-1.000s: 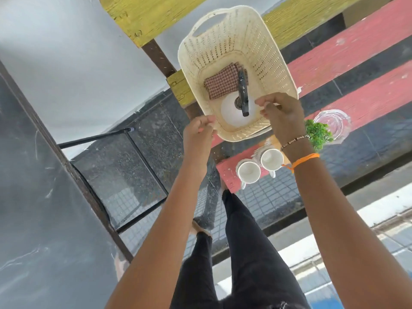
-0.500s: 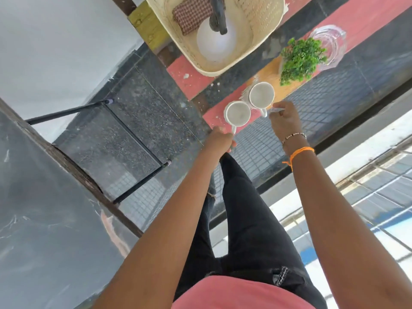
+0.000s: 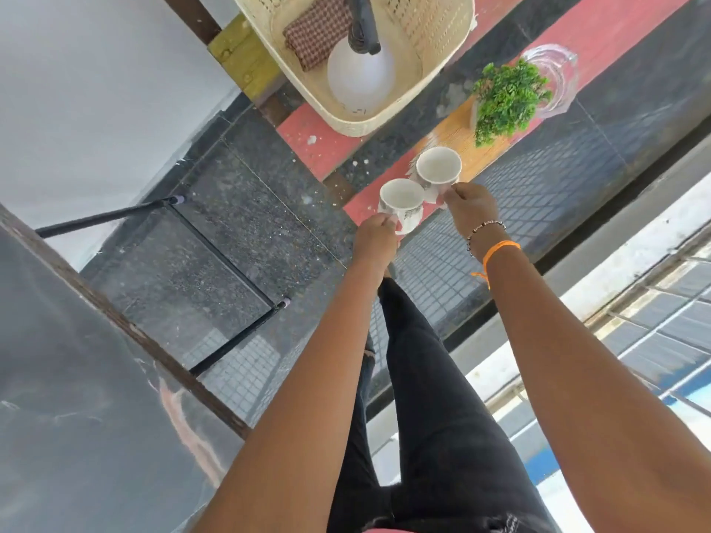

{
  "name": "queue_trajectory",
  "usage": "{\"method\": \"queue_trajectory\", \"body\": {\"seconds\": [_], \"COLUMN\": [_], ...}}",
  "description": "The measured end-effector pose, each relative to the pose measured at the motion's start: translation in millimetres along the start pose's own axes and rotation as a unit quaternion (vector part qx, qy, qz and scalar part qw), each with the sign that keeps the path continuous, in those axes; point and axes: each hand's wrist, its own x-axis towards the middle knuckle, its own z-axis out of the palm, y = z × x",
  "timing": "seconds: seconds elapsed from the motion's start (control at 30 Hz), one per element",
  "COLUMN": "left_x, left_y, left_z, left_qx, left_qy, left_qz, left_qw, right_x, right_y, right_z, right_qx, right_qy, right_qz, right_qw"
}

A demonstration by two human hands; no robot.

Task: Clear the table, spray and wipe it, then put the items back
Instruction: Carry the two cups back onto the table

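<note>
White ceramic: I am pinching the near cup (image 3: pixel 400 200) in my left hand (image 3: pixel 375 240) and the far cup (image 3: pixel 438 166) in my right hand (image 3: pixel 471 209), both grips clamped at the worktop (image 3: pixel 307 136) edge, probably for clearing into the basket (image 3: pixel 442 59).

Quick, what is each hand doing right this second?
Left hand: grips the handle of the nearer white cup.
Right hand: pinches the handle of the farther white cup.
</note>
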Motion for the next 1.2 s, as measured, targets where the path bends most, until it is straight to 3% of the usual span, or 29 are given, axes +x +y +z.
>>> {"method": "queue_trajectory", "body": {"seconds": [0.2,0.5,0.67,0.8,1.2], "left_x": [-61,-200,-266,-307,-379], "left_y": [-22,-67,-119,-174,-331], "left_z": [-44,-126,-187,-236,-366], "left_qx": [-0.093,-0.264,-0.337,-0.383,-0.465], "left_qy": [0.054,0.171,0.256,0.322,0.465], "left_qz": [0.013,0.133,0.188,0.201,0.167], "left_qw": [0.994,0.940,0.886,0.842,0.734], "right_x": [-66,-225,-307,-364,-512], "right_y": [-25,-93,-125,-145,-190], "right_z": [13,35,74,123,291], "right_qx": [0.043,0.097,0.079,0.074,-0.016], "right_qy": [-0.014,-0.033,-0.097,-0.158,-0.315], "right_qz": [-0.015,-0.218,-0.321,-0.355,-0.439], "right_qw": [0.999,0.970,0.939,0.918,0.841]}}
